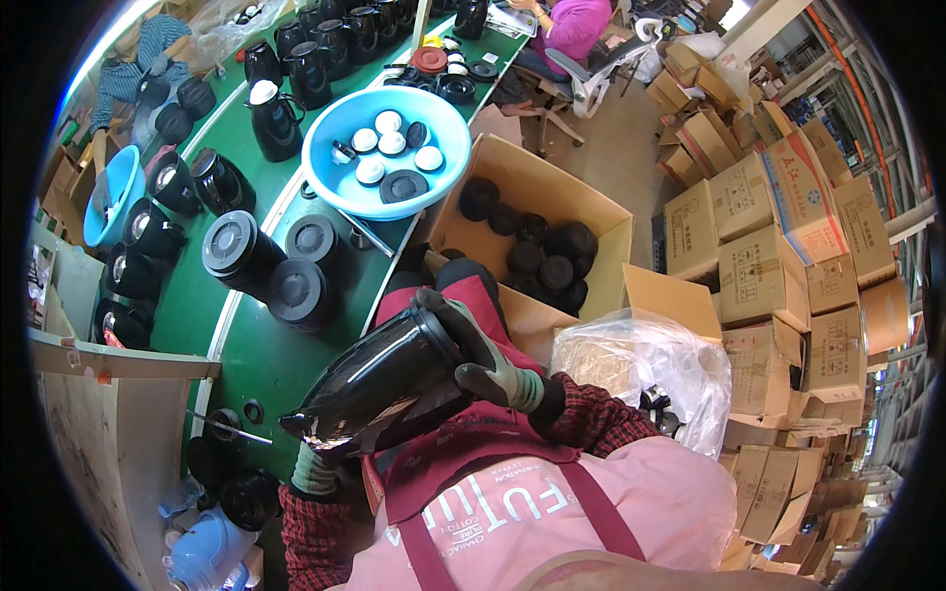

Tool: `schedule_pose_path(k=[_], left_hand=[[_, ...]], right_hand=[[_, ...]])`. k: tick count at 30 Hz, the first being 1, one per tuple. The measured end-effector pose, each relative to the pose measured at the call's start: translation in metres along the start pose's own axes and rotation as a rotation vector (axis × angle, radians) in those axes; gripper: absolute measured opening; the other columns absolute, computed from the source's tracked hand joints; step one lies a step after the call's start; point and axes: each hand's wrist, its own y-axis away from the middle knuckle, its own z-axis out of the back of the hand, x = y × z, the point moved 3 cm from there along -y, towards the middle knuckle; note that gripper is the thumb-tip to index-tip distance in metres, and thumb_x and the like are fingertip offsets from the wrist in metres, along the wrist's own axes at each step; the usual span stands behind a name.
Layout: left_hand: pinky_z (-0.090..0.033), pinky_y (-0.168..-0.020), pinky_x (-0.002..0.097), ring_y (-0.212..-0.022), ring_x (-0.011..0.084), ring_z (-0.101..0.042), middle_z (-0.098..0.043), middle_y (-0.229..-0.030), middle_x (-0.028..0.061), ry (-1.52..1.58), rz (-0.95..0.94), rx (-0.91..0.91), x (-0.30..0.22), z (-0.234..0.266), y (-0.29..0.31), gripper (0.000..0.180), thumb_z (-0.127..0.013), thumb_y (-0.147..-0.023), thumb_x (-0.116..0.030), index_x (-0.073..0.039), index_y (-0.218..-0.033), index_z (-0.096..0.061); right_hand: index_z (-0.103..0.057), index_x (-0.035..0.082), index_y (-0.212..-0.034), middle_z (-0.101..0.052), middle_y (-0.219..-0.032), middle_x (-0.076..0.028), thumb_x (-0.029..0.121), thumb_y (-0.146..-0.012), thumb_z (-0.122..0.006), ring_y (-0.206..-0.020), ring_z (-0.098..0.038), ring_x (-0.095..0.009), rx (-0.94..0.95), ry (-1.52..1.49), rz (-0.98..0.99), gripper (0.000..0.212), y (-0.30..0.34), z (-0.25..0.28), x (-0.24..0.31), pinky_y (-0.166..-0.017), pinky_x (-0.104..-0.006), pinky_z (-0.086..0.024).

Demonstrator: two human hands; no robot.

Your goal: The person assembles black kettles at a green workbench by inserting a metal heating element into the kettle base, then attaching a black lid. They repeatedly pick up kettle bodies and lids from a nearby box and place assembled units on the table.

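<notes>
A glossy black vacuum jug [379,379] lies tilted across my lap, its spout end toward the lower left and its base toward the upper right. My right hand [483,360], in a grey-green glove with dark palm and fingers, is closed round the base end. At the spout end my left hand [315,473] supports the jug from beneath; its cuff shows, but the jug hides its fingers. Black round-lidded canisters [236,251] stand on the green bench beyond the jug.
A blue basin [320,182] with white-topped lids sits on the bench, near several black jugs [274,123]. An open carton [601,197] holds black round parts. Plastic wrap [680,364] lies at right, before stacked cartons [754,271]. Other people [576,34] sit farther off.
</notes>
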Motion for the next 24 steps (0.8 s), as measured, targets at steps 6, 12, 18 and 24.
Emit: schedule_pose_path(k=[6,12,18,24], left_hand=[[-0.051,-0.101,0.0434,-0.117,0.0303,-0.062,-0.063,-0.133,0.0141,0.41,0.116,-0.058,0.014,-0.011,0.001,0.047,-0.069,-0.094,-0.022,-0.006,-0.137,-0.059],[-0.049,-0.106,0.0431,-0.123,0.0298,-0.06,-0.059,-0.14,0.0136,0.49,0.066,-0.056,0.019,-0.009,0.004,0.051,-0.068,-0.095,-0.022,-0.006,-0.142,-0.055],[-0.046,-0.112,0.0395,-0.132,0.0254,-0.054,-0.052,-0.15,0.0135,0.132,0.011,0.164,-0.015,-0.054,-0.031,0.053,-0.061,-0.103,-0.022,-0.002,-0.149,-0.046],[-0.046,-0.112,0.0416,-0.132,0.0294,-0.055,-0.053,-0.149,0.0139,0.276,-0.056,0.077,-0.053,-0.074,-0.049,0.051,-0.062,-0.102,-0.024,-0.003,-0.147,-0.05]], right_hand=[[-0.013,0.008,-0.165,-0.022,-0.166,-0.014,0.048,-0.101,-0.058,-0.154,-0.023,-0.026,-0.036,-0.211,-0.303,0.088,0.004,0.006,-0.003,-0.124,-0.0387,-0.018],[-0.021,0.005,-0.163,-0.033,-0.16,-0.013,0.048,-0.098,-0.062,-0.149,-0.03,-0.025,-0.104,-0.188,-0.244,0.088,0.003,0.002,-0.005,-0.122,-0.0397,-0.022],[-0.031,0.001,-0.159,-0.032,-0.161,-0.02,0.048,-0.088,-0.075,-0.148,-0.033,-0.036,0.036,0.248,0.254,0.096,-0.002,0.001,0.018,-0.121,-0.0484,-0.024],[-0.034,0.007,-0.16,-0.023,-0.165,-0.022,0.042,-0.084,-0.081,-0.152,-0.026,-0.04,0.178,0.202,0.284,0.095,-0.013,0.005,0.025,-0.123,-0.0501,-0.019]])
